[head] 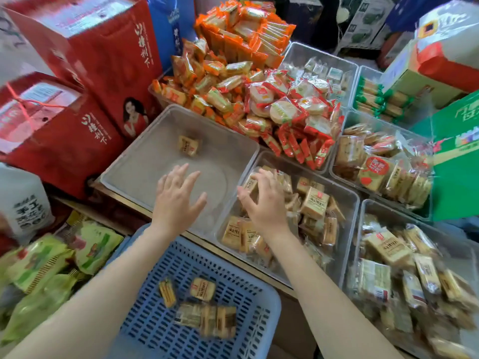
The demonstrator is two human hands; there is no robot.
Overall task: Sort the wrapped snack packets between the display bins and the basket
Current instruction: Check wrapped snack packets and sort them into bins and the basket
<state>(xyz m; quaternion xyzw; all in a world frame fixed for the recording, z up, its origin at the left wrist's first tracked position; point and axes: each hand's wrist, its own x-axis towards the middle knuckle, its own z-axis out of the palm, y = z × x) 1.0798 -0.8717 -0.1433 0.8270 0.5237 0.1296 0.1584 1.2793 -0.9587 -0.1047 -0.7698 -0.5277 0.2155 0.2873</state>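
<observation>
A blue plastic basket (233,340) sits at the bottom centre with several yellow wrapped snack packets (202,288) in it. Above it a clear display bin (155,161) holds one yellow packet (188,145), which looks blurred. My left hand (176,198) hovers over this bin with fingers spread and nothing in it. To the right, a second clear bin (347,229) is full of yellow packets (315,203). My right hand (264,200) reaches into this bin and its fingers curl around a packet (251,186) at the bin's left side.
Further bins hold orange packets (220,94), red round-cracker packets (287,110), green-ended packets (375,99) and beige packets (383,161) and more beige packets (394,268). Red gift boxes (90,60) stand at the left, green bags (51,260) lower left, a green carton (458,156) at the right.
</observation>
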